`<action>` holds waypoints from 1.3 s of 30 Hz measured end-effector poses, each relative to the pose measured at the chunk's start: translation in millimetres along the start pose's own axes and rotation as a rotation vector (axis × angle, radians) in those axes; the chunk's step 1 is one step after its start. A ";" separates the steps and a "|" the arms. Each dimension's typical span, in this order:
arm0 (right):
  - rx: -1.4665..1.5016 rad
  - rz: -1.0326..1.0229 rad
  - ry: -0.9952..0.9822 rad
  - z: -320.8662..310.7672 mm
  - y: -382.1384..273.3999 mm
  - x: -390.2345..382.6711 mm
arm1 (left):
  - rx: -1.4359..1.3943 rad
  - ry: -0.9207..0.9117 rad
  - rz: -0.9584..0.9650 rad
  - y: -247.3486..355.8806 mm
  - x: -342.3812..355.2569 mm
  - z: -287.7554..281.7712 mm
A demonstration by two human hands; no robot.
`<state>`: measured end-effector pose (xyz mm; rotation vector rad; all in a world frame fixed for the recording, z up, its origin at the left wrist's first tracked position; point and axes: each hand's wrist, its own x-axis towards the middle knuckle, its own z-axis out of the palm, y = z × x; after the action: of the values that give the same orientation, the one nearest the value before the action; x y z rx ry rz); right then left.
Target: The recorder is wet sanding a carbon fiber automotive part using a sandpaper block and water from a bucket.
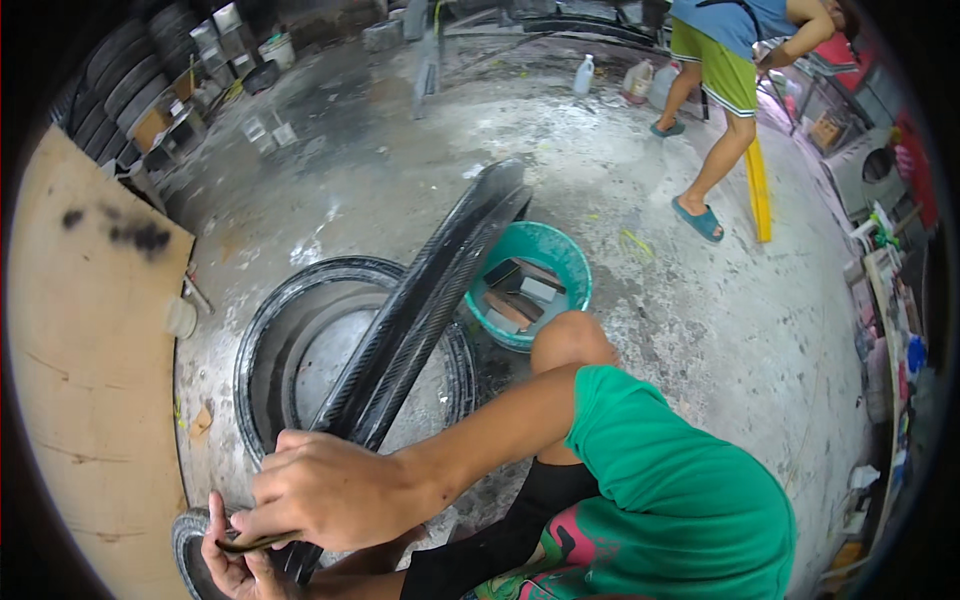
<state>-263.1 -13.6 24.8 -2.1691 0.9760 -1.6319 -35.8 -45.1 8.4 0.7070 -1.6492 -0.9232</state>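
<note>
Head view: carbon-fibre-patterned channel panel (408,308) slants above floor-lying tyre (250,350), near end by hands, far end beside teal bucket (584,287) holding blocks (538,290). Right hand (335,492) curled, grasping thin dark strip (258,545); left hand (232,570) at same strip, fingers part-bent, whether gripping cannot tell. Judged good practice: strip kept flat, finger pressure light and even, panel steady. No brand or writing legible; distant bottles (637,82) too small to read.

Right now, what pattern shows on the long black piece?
The long black piece shows a fine weave-like pattern, best seen in the head view.
</note>
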 end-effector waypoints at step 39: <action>-1.339 1.335 -1.015 -272.3 246.2 -350.7 | 1.541 -0.094 0.373 -11.4 2.5 -11.3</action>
<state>-653.1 80.1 -286.4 -1.4088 2.4327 0.8750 -25.5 -55.7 1.5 1.2389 -2.3009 0.7923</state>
